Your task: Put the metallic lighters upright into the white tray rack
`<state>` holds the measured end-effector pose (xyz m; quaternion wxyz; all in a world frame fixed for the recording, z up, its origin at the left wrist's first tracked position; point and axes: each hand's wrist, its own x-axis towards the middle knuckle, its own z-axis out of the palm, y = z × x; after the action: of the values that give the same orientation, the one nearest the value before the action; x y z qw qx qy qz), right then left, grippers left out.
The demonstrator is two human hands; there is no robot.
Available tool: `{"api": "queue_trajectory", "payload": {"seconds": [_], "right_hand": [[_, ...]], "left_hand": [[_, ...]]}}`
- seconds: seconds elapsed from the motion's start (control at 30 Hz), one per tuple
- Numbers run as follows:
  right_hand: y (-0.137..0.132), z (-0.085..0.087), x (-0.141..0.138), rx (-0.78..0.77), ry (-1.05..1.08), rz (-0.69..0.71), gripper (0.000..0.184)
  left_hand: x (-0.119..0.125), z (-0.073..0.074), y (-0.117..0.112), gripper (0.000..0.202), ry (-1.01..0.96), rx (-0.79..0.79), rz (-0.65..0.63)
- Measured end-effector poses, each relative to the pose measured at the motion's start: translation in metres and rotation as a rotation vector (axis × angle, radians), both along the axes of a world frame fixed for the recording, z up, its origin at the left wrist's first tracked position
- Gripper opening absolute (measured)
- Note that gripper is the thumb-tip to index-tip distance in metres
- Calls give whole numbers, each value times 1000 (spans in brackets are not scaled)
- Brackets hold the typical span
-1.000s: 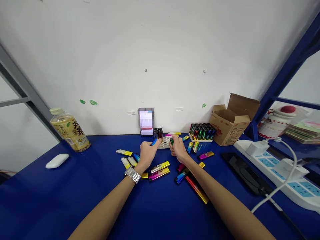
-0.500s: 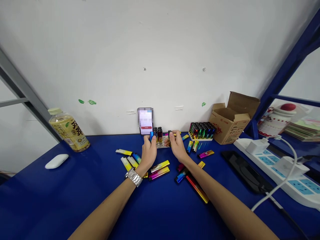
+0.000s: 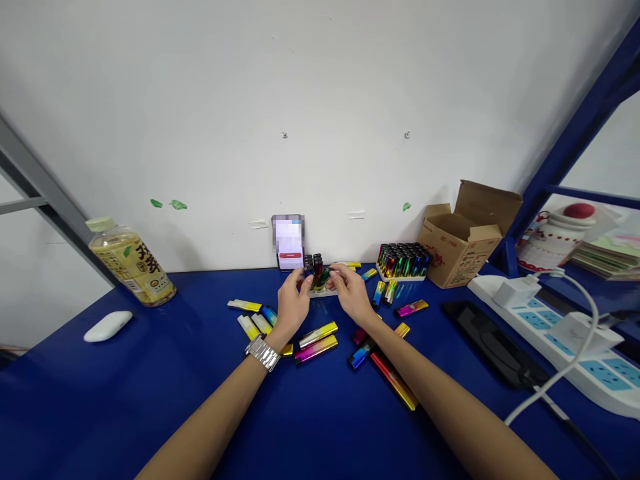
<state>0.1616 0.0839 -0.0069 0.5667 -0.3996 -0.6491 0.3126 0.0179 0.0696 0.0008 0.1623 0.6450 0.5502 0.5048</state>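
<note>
My left hand and my right hand meet over a white holder tray, with their fingertips almost touching. Several dark lighters stand upright in the tray. My right fingers pinch a tilted green lighter above it. My left fingers are at the tray's left side, and whatever they hold is hidden. Loose gradient lighters lie on the blue table around both hands, including a gold-and-silver one and a red-and-gold one.
A phone with a blurred screen stands behind the tray. To the right are a tray of packed lighters and an open cardboard box. A tea bottle lies at left; a power strip runs along the right.
Both hands have moved closer together over the tray. The blue lighter seen upright in my left hand is no longer visible, and the green lighter now tilts lower over the tray.
</note>
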Motion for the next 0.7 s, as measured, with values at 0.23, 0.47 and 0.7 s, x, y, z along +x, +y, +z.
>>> {"api": "queue_trajectory", "payload": {"seconds": [0.23,0.47,0.7], "right_hand": [[-2,3,2,36,-61,-112,25],[-5,6,1,67,-109,-117,24],[-4,6,2,12,-81,-145,25]], "left_hand": [[1,-2,2,21,3,-29,-21],[-3,-6,6,22,121,-17,30],[-1,-5,3,22,162,34,33]]}}
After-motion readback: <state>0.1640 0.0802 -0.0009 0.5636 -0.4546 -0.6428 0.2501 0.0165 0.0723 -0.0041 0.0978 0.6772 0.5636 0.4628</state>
